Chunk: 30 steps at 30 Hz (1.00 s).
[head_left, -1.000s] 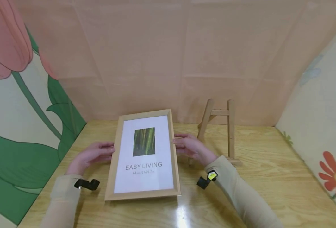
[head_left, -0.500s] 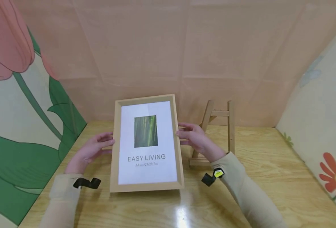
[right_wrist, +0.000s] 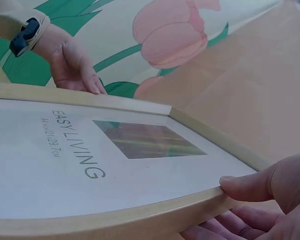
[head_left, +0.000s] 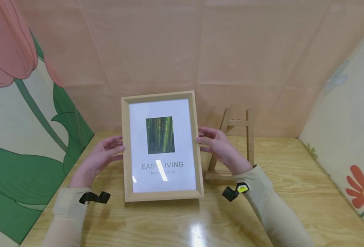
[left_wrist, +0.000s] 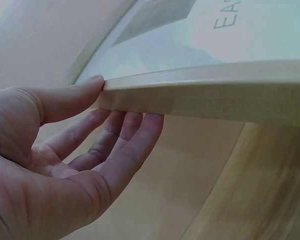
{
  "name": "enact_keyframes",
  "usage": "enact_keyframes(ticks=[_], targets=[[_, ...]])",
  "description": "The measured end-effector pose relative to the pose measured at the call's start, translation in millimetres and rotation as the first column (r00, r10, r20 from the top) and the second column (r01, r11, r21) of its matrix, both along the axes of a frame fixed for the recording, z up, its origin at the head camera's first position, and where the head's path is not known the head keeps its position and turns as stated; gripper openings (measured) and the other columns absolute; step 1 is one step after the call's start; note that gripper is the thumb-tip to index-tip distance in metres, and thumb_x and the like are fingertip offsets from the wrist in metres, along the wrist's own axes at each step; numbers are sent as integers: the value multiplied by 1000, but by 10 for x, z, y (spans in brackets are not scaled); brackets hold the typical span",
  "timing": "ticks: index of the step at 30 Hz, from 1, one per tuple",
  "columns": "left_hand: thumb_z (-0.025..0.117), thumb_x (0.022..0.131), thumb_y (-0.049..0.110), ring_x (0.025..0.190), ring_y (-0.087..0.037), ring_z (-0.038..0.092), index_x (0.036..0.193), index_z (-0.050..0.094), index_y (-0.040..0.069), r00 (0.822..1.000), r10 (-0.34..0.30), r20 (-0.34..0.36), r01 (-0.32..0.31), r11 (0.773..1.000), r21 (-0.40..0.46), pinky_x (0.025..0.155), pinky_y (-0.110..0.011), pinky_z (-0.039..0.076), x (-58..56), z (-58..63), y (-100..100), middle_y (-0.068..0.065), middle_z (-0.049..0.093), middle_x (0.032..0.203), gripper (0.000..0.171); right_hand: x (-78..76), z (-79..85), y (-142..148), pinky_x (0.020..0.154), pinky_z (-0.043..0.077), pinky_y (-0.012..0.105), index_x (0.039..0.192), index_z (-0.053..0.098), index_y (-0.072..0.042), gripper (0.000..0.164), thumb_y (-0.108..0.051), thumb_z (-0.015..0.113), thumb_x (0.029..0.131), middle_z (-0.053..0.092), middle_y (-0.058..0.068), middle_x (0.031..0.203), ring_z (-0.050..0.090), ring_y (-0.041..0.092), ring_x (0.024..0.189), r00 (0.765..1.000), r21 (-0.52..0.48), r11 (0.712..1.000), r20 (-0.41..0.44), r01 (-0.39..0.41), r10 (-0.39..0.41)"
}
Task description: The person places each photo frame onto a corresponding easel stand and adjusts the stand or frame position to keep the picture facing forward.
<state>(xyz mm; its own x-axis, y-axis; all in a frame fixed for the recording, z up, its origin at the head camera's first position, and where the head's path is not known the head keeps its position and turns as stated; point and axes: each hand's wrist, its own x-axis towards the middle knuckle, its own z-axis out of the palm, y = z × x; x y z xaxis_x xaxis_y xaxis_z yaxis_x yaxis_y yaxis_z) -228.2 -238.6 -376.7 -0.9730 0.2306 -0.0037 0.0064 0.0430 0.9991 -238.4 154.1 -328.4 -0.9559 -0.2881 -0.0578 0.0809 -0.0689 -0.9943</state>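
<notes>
"Both sides of that picture frame (head_left: 162, 147) are taken in your head view. What's around it?"

"A wooden easel (head_left: 250, 139) on the table (head_left: 293, 195), behind my right hand (head_left: 220, 147); a pink backdrop (head_left: 157, 44) at the rear, a tulip panel (head_left: 43, 109) to my left, a flower panel (head_left: 348, 137) to my right. My right hand and wrist cover part of the easel. Glare wipes out letters in EASY LIVING, and I can't tell whether the lower edge touches the table. My left hand (head_left: 105, 152) and right hand grip opposite sides, the face leaning back toward me."

"And your left wrist view?"

"Wood of the table shows below. The bamboo print (left_wrist: 157, 20) is cut off above. My thumb (left_wrist: 72, 100) presses the rim, fingers (left_wrist: 132, 145) bent beneath."

"Right wrist?"

"Tulip panel and backdrop lie beyond. Reflections muddy the print; my right hand is cropped at the corner, thumb on the rim, fingers underneath, partly hidden. Opposite, my left hand partly disappears behind the far side."
</notes>
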Motion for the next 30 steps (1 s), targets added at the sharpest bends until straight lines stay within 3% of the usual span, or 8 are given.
enact_keyframes(ticks=[8,14,20,26,30], targets=[[62,92,4,103,-19,59,136,43,-1,997,-17,-78,26,993,111,87,-36,54,21,92,27,-6,59,115,48,49,81,18,91,52,37,140,43,0,50,-2,60,93,50,16,124,57,24,106,999,41,998,-31,39,-38],[61,92,-1,100,-18,62,133,49,4,991,-23,-135,44,988,150,86,-35,54,37,182,76,-6,60,114,43,107,170,73,89,52,33,142,42,-3,52,-4,60,94,51,16,128,56,22,108,993,68,996,-111,57,-49],[64,90,-2,99,-17,63,134,45,1,987,10,-158,19,984,179,84,-33,55,67,288,176,-7,59,114,48,156,254,169,89,52,28,142,44,-7,53,-12,64,93,52,13,130,55,23,111,981,118,990,-189,78,-55],[65,88,-4,99,-17,62,137,41,-3,982,34,-187,1,983,182,83,-30,55,75,366,287,-7,59,114,54,171,288,275,90,51,30,140,49,-14,53,-21,68,91,56,9,128,56,23,111,969,157,979,-229,130,-92],[67,88,-1,101,-19,62,136,45,-1,977,40,-211,-4,986,169,83,-31,55,55,408,360,-9,59,116,53,155,304,336,90,52,29,139,51,-14,52,-20,68,90,57,10,128,57,23,111,961,131,979,-250,155,-119]])
